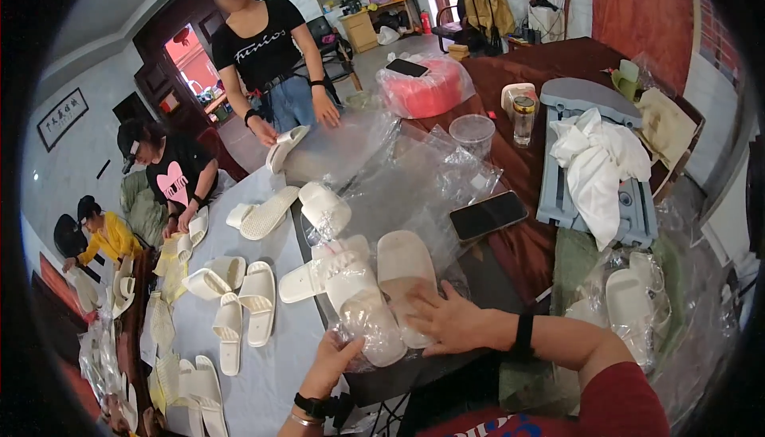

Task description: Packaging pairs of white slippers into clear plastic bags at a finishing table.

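Two cream slippers lie side by side before me on clear plastic. The left slipper [370, 313] is wrapped in a shiny clear bag. Beside it, the right slipper [406, 266] has its sole turned up. My left hand [335, 361] holds the near edge of the bagged slipper, thumb on top; its other fingers are mostly hidden. With fingers spread, my right hand [450, 321] lies over the near part of the sole-up slipper, slightly blurred. Another cream slipper [303, 280] sits just left of the pair, and a bagged one [325, 207] lies beyond.
Several loose slippers [257, 301] cover the grey tabletop [295, 357] leftward. Plastic sheets [406, 174] and a black phone [488, 215] lie ahead. Right are a glass jar [523, 122], grey plastic stand [550, 190] and bagged slippers [629, 305]. Across, a person [259, 54] handles a slipper; others work left.
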A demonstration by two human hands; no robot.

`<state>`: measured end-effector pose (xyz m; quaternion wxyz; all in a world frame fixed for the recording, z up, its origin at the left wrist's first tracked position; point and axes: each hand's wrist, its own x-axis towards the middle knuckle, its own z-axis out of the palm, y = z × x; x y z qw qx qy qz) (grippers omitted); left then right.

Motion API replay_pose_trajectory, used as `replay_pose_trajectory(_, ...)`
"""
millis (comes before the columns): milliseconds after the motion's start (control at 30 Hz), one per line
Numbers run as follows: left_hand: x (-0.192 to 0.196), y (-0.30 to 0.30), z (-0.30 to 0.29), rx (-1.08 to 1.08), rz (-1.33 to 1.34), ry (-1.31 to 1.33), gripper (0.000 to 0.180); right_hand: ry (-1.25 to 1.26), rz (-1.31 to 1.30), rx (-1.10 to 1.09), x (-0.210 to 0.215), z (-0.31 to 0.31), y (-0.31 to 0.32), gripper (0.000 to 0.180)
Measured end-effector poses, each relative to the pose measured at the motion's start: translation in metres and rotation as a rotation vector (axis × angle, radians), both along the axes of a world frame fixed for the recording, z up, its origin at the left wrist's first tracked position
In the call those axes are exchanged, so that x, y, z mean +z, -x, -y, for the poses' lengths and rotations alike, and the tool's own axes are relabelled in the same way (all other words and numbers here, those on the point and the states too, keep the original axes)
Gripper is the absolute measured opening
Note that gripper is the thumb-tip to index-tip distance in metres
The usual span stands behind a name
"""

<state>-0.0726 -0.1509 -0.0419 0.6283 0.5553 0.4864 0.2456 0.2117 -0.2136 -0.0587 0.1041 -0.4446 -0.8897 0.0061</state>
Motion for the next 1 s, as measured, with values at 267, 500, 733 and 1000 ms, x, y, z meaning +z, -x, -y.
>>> replay_pose_trajectory(267,0.013,-0.014,-0.001,0.025,0.133,0.178,0.036,-0.003,0.042,0.01,0.0,0.0,-0.007,0.073)
replay_pose_trajectory(500,-0.001,-0.016,-0.014,0.071,0.429,0.213,0.037,-0.201,0.043,0.001,-0.006,-0.007,-0.003,0.061)
replay_pose_trajectory(733,0.001,-0.03,-0.031,0.111,0.637,0.331,0.042,-0.437,-0.333,-0.057,0.043,-0.012,0.008,0.056)
replay_pose_trajectory(1000,0.018,-0.065,-0.018,0.024,0.735,0.269,0.054,-0.454,-0.179,-0.104,0.048,-0.021,0.0,0.039)
